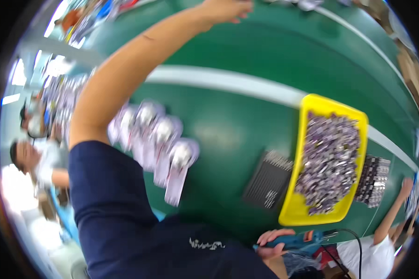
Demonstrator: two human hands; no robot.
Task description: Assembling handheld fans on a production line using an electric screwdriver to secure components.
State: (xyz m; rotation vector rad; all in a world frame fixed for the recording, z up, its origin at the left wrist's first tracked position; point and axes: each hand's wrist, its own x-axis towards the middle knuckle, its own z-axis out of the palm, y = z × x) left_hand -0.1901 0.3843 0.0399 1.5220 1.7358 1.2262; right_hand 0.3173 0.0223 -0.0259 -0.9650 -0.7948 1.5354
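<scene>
My left arm stretches far across the green table, and my left hand is at the top edge, blurred, its fingers partly cut off by the picture's rim. Whether it holds anything cannot be made out. Low at the right, my right hand is wrapped round a blue corded electric screwdriver, its metal end pointing right. Beside my left upper arm lies a row of pale purple, flat-handled parts with round white domes, overlapping each other. A black slotted block lies between them and a yellow tray.
The yellow tray is heaped with small purplish, shiny pieces. Another dark block with rows of pieces stands right of it. A white stripe crosses the table. People in white shirts are at the left and right. A black cable hangs by the screwdriver.
</scene>
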